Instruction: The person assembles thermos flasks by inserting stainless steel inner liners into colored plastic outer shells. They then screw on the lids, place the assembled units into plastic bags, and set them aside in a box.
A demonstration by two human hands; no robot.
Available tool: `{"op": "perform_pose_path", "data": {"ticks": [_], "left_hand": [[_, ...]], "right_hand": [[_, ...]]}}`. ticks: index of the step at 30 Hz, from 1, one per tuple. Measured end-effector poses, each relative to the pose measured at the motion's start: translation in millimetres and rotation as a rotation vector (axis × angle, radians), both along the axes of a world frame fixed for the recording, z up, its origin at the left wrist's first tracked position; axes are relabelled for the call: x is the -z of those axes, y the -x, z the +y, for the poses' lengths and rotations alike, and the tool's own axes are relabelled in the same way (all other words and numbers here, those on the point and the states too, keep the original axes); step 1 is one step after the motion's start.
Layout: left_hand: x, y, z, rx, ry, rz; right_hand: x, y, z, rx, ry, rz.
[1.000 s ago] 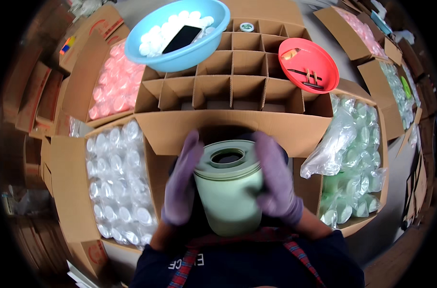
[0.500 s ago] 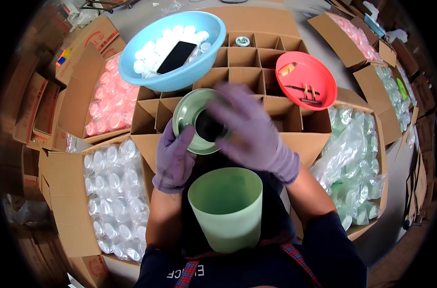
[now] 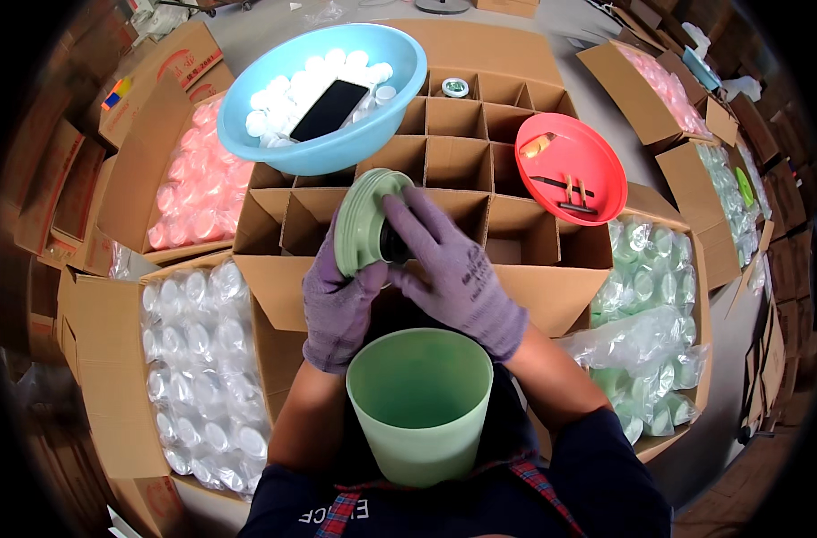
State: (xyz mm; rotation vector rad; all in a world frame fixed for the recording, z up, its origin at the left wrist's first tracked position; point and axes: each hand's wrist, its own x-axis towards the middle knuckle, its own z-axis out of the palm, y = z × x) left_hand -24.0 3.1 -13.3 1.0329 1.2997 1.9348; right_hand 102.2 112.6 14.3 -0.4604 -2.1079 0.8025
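While left hand [image 3: 335,309] is clasping green stepped lid [image 3: 356,224] on edge beyond mouth-up tub [image 3: 422,444], half-curled right hand [image 3: 462,280], grip unclear, is lying nearer black centre [image 3: 393,244], lid's axis pointing rightward.

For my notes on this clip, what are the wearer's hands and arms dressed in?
The left hand and right hand wear matching purple gloves with snug cuffs. Dark printing marks the back of the right one. Forearms are bare below short, dark navy sleeves.
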Motion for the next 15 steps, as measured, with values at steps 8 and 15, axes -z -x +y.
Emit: {"op": "perform_pose_path", "data": {"ticks": [8,15], "left_hand": [[5,2,10,-0.001,-0.009,-0.070],[8,8,29,-0.046,-0.043,-0.127]], "right_hand": [[8,-1,7,-0.103,-0.144,-0.210],[12,20,35,-0.051,-0.156,-0.050]]}}
